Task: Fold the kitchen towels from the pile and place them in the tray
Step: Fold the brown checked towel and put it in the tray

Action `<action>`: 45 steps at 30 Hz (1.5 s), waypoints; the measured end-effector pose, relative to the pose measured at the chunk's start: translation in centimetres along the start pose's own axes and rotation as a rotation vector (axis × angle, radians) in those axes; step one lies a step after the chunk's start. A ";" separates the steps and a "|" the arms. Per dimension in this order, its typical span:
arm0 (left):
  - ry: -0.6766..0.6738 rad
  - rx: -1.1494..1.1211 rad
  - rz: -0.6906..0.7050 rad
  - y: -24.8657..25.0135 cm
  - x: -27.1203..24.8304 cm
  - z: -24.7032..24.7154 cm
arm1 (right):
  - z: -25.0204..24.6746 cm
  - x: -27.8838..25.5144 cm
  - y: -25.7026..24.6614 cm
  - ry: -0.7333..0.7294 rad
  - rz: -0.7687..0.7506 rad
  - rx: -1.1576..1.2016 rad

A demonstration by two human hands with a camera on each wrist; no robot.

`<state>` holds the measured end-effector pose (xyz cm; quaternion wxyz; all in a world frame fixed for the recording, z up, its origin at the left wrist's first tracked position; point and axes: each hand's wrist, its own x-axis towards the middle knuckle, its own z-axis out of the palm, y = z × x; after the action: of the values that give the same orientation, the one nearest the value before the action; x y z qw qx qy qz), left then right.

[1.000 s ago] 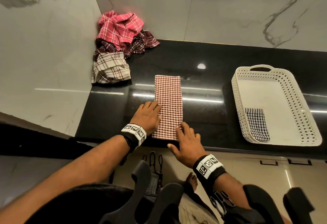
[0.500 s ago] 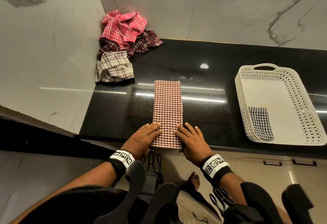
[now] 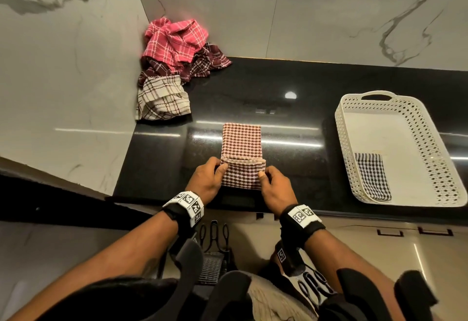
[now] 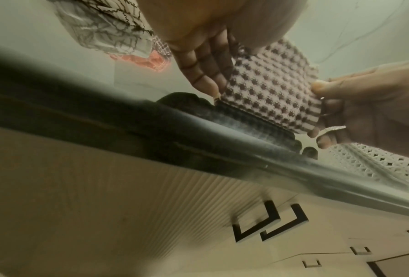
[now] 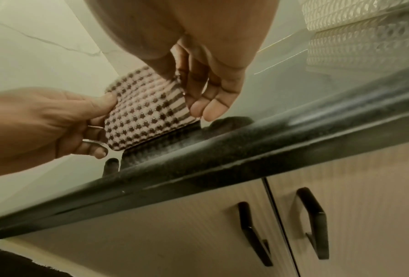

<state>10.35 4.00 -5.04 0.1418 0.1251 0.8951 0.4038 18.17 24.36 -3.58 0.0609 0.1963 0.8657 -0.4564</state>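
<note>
Head view: your left hand (image 3: pixel 206 178) and right hand (image 3: pixel 274 190) pinch the red-and-white checked cloth towel (image 3: pixel 241 143), its near end raised, at the black stone counter's (image 3: pixel 291 128) front edge; the white perforated plastic tray (image 3: pixel 415 140) sits toward the right end.
Left wrist view: your fingers (image 4: pixel 206 61) lie behind the towel's edge.
Right wrist view: your thumb and fingers (image 5: pixel 213 101) clamp the towel's corner.

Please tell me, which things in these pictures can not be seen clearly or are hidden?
- Pile of towels, head view: the count is unclear, since the upper cloths cover the lower ones.
- Black checked towel in the tray, head view: its layers cannot be counted.
- Red checked towel: the lifted near end hides what lies under it.
- Left hand, left wrist view: the palm is blurred, so its grip is partly hidden.
- Tray, wrist views: cut off by the edge.
</note>
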 end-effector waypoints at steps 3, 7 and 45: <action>-0.015 0.081 -0.103 0.5 1.3 0.6 | 0.5 1.2 -0.1 0.009 0.056 -0.056; 0.008 0.162 -0.177 1.4 1.9 1.0 | 1.0 2.3 -0.7 -0.007 0.129 -0.151; -0.370 0.883 0.444 -2.3 1.0 1.3 | 0.5 2.4 -0.3 -0.420 -0.328 -0.890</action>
<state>9.66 3.73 -7.79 0.1424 0.4290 0.8918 -0.0202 15.81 24.50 -4.36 0.2386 -0.0830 0.9645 -0.0773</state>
